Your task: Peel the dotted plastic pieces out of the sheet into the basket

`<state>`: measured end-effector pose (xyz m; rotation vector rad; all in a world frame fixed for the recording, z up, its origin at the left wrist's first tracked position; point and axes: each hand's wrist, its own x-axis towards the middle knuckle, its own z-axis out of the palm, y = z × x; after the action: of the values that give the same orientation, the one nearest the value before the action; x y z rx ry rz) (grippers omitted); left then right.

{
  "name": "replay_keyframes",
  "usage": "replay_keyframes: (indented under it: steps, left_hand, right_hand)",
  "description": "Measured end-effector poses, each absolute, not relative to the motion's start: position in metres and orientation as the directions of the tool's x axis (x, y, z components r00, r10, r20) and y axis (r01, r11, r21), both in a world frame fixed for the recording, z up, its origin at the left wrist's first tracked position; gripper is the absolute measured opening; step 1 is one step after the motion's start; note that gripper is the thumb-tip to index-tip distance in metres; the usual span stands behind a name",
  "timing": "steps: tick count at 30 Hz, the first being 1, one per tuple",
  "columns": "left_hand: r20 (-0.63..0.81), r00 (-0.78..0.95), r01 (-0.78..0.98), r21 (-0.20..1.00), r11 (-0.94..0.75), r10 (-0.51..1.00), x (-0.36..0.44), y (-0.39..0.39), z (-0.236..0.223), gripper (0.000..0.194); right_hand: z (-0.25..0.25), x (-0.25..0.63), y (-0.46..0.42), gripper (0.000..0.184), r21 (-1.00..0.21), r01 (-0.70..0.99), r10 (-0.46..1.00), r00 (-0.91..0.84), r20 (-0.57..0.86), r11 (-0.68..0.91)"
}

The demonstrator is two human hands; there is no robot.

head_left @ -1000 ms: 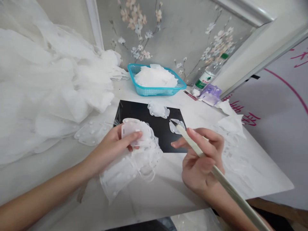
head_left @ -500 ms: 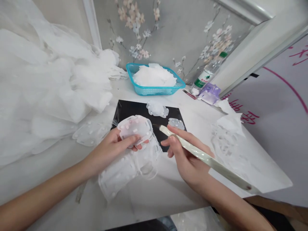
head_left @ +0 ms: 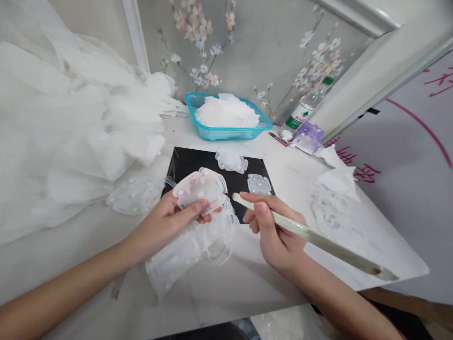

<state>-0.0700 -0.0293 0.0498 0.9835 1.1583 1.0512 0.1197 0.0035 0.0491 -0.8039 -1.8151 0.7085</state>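
My left hand (head_left: 184, 212) pinches a translucent white plastic piece (head_left: 201, 188) with scalloped edges, small slots and raised pale dots, the thumb on top and fingers beneath. In my right hand (head_left: 279, 226) lies a slim tool with a long pearly-white handle (head_left: 311, 237). Its thin dark tip sits close to the right edge of the plastic piece; whether they touch I cannot tell. Below the left hand hang more joined translucent pieces (head_left: 173, 264). Behind both hands lies a black board (head_left: 191, 159), bearing two loose pieces (head_left: 231, 161) of the same kind.
At left a big heap of translucent white sheets (head_left: 88, 113) covers the table. A blue basket (head_left: 226, 134) of white pieces stands at the back. Further right are a water bottle (head_left: 300, 113), a purple packet (head_left: 308, 137) and white scraps (head_left: 332, 212).
The plastic piece has tilted slightly in my left hand. My right hand has shifted a little down, and the tool's handle lies lower.
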Motion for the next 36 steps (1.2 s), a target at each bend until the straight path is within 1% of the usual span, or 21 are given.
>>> replay_keyframes:
  steps: [6,8,10,13,15,17,20,28,30,33,36]
  left_hand:
    - [-0.193,0.074,-0.124,0.972,0.201,0.978,-0.069,-0.029,0.052,0.014]
    - [-0.177,0.077,-0.126,0.974,0.186,0.981,-0.069,-0.029,0.051,0.014]
    - [-0.156,0.078,-0.111,0.980,0.165,0.985,-0.069,-0.030,0.050,0.014]
    - [-0.122,0.072,-0.065,0.990,0.126,0.990,-0.069,-0.032,0.049,0.019]
    - [-0.086,0.076,-0.053,0.994,0.090,0.993,-0.068,-0.033,0.048,0.025]
    - [-0.055,0.096,-0.056,0.997,0.060,0.994,-0.067,-0.035,0.048,0.031]
    - [-0.053,0.129,-0.060,0.996,0.062,0.990,-0.065,-0.037,0.048,0.033]
    - [-0.032,0.116,-0.166,0.985,0.052,0.993,-0.063,-0.037,0.042,0.035]
    - [-0.034,0.117,-0.194,0.979,0.057,0.992,-0.063,-0.037,0.041,0.037]
    - [-0.039,0.130,-0.242,0.968,0.070,0.991,-0.064,-0.037,0.039,0.041]
    - [-0.055,0.127,-0.251,0.964,0.085,0.990,-0.063,-0.037,0.038,0.046]
  right_hand:
    - [0.049,0.120,0.003,0.019,-0.750,0.227,0.776,-0.308,0.550,0.621]
    - [0.050,0.119,0.002,0.019,-0.716,0.261,0.759,-0.315,0.571,0.647]
    - [0.053,0.118,0.002,0.019,-0.628,0.321,0.705,-0.345,0.620,0.709]
    - [0.054,0.115,0.001,0.019,-0.405,0.405,0.561,-0.425,0.711,0.820]
    - [0.053,0.112,0.001,0.018,-0.277,0.422,0.469,-0.472,0.746,0.864]
    - [0.049,0.110,0.002,0.018,-0.183,0.407,0.392,-0.520,0.759,0.895]
    - [0.043,0.108,0.005,0.017,-0.098,0.386,0.323,-0.577,0.750,0.917]
    - [0.037,0.105,0.008,0.015,-0.077,0.442,0.355,-0.591,0.724,0.894]
    - [0.039,0.106,0.007,0.014,-0.112,0.433,0.368,-0.569,0.735,0.895]
    - [0.043,0.109,0.005,0.015,-0.194,0.406,0.389,-0.479,0.787,0.893]
    - [0.045,0.111,0.003,0.017,-0.202,0.404,0.374,-0.409,0.833,0.892]
